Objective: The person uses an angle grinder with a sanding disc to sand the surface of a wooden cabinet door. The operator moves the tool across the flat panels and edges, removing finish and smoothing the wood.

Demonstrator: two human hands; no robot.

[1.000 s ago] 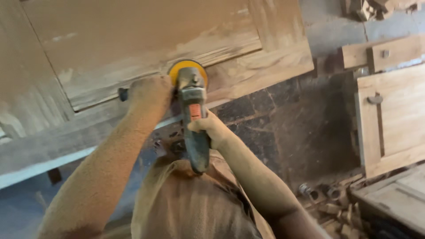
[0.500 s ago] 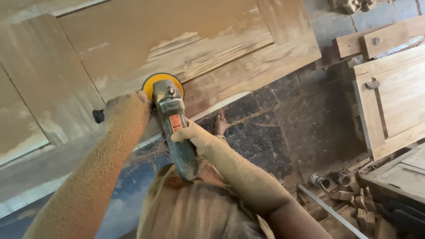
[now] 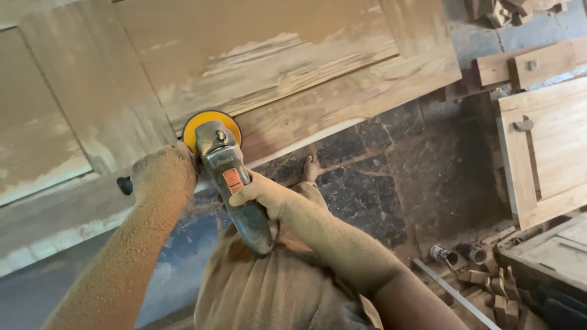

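I hold an angle grinder (image 3: 229,177) with a yellow sanding disc (image 3: 211,125) pressed on a large wooden door panel (image 3: 269,61). My left hand (image 3: 162,174), coated in sawdust, is closed around the black side handle (image 3: 125,185). The grinder's dark body sits in my right hand (image 3: 263,194), just below its orange label. The disc rests at the edge of a recessed panel, where the wood shows paler sanded streaks.
A dark stone floor (image 3: 391,177) lies below the door's edge, with my bare foot (image 3: 310,168) on it. More wooden door frames (image 3: 544,146) lean at the right. Wood offcuts (image 3: 489,284) and a metal bar (image 3: 455,293) lie at lower right.
The grinder and both hands have slid left and downward along the door's lower rail. The view has shifted, showing more of the panel on the left.
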